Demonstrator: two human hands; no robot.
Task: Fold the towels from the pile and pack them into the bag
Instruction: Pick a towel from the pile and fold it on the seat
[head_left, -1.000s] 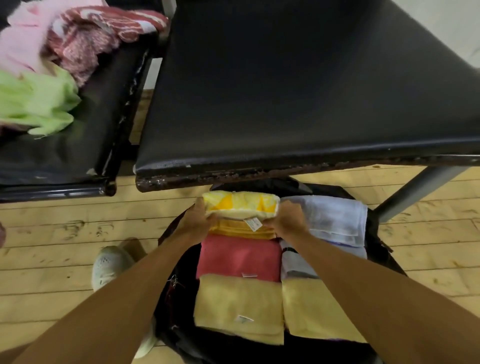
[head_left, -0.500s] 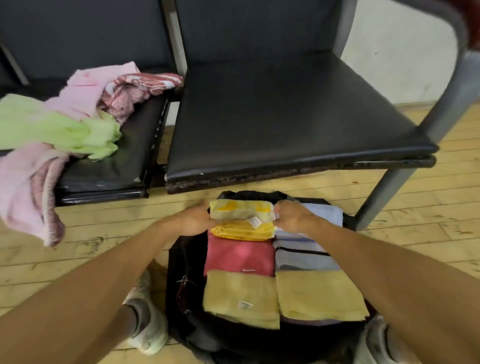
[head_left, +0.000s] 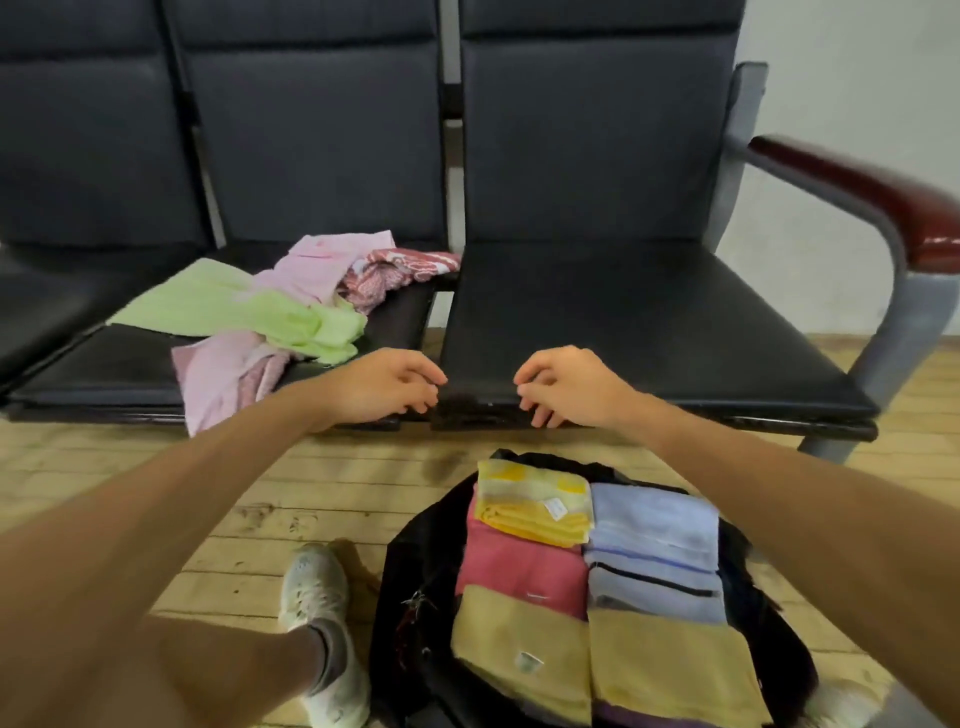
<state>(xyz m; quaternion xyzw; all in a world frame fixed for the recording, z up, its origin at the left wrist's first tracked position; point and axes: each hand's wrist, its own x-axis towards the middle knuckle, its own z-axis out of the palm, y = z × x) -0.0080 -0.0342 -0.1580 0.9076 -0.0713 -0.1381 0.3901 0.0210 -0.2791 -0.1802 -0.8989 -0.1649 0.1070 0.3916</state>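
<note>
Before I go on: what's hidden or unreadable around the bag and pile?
Head view only:
bag: near side cut off by the bottom edge.
Anything under the folded towels: hidden by that top layer.
pile: towel count unclear, they overlap.
label on the yellow towel: print too small.

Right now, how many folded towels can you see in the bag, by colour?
Bright yellow towel: 1
Pink towel: 1
Pale yellow towels: 2
Light blue towels: 2
Total showing in the bag: 6
</note>
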